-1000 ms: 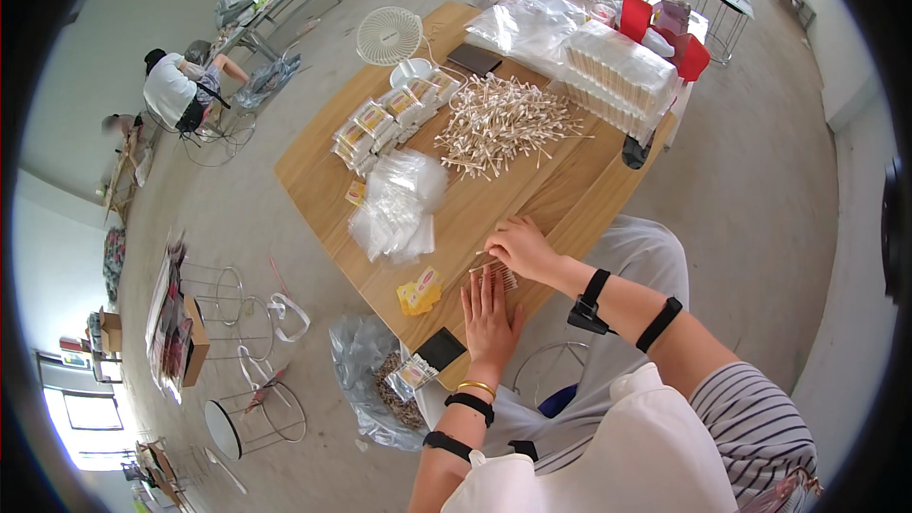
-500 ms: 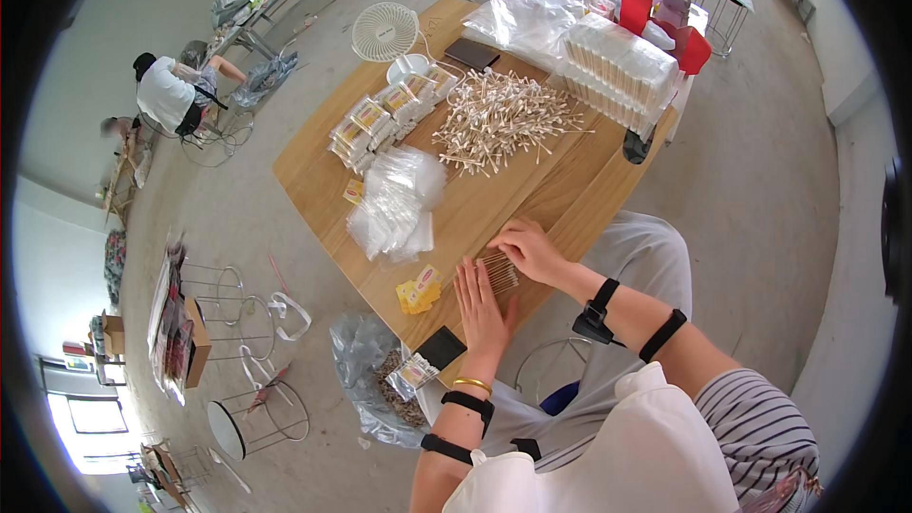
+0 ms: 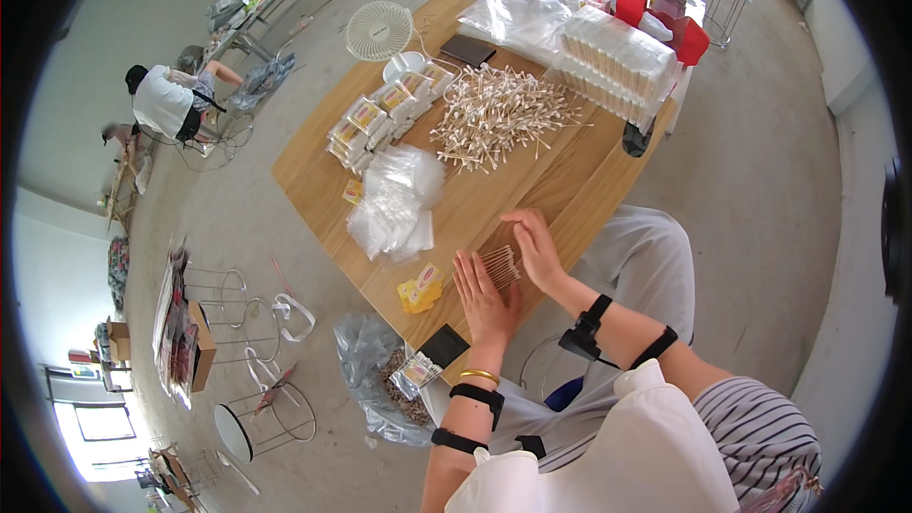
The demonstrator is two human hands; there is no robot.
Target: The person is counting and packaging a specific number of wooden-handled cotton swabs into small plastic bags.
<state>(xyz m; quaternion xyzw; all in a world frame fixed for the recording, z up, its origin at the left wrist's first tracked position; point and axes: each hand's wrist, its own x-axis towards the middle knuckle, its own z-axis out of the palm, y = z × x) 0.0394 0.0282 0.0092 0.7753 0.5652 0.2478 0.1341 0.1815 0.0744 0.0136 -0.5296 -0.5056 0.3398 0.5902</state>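
Note:
A flat row of cotton swabs point(image 3: 501, 267) lies on the wooden table point(image 3: 475, 218) close to me, between my two hands. My left hand point(image 3: 484, 302) rests with fingers stretched out along the row's left side. On the other side, my right hand point(image 3: 538, 252) stands on its edge, fingers straight and a small gap from the swabs. Neither hand grips anything. Left of my left hand are yellow printed cards point(image 3: 419, 294). Beyond them lies a heap of clear plastic bags point(image 3: 394, 204). A large pile of loose swabs point(image 3: 503, 114) sits farther back.
Filled swab packets point(image 3: 385, 119) are stacked at the table's far left, by a white fan point(image 3: 380, 31). Wrapped swab bundles point(image 3: 622, 62) stand back right. A black pad point(image 3: 444, 347) lies at the near corner, above a grey plastic bag point(image 3: 356, 361). Another person point(image 3: 166, 100) sits far left.
My right hand's fingers have straightened from a bent pose, and the hand has shifted slightly right, off the swabs. My left hand stays beside the row.

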